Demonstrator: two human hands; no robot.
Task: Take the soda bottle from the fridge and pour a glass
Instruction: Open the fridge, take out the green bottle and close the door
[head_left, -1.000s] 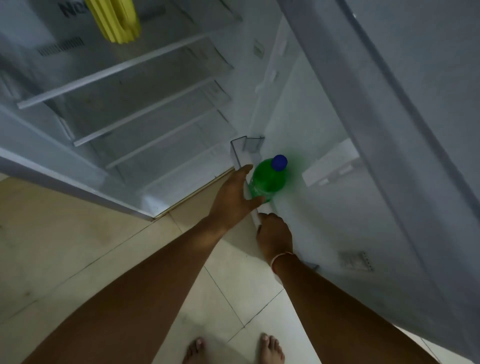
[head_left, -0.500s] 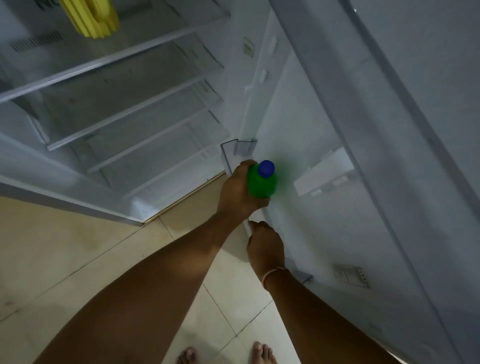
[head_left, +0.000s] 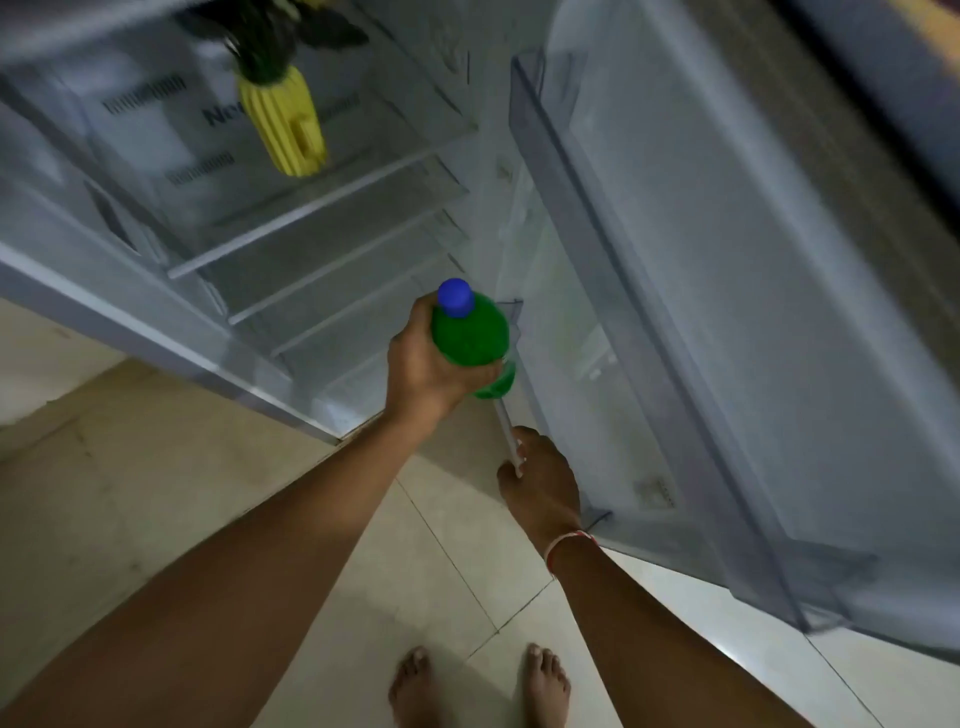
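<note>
A green soda bottle (head_left: 470, 338) with a blue cap (head_left: 455, 297) is upright in my left hand (head_left: 423, 371), which wraps its body from the left. The bottle is lifted above the clear lower door bin (head_left: 511, 312) of the open fridge door (head_left: 727, 322). My right hand (head_left: 543, 480) grips the front rim of that lower door bin, below the bottle. No glass is in view.
The fridge interior (head_left: 291, 244) has several bare glass shelves; a yellow pineapple-shaped object (head_left: 283, 124) stands on an upper shelf. A large clear upper door bin (head_left: 597, 218) juts out at right. My bare feet (head_left: 478, 686) stand on the pale tiled floor (head_left: 130, 493).
My left hand closed around the bottle and lifted it up out of the lower door bin. My right hand stayed on the bin's rim. The camera view tilted upward.
</note>
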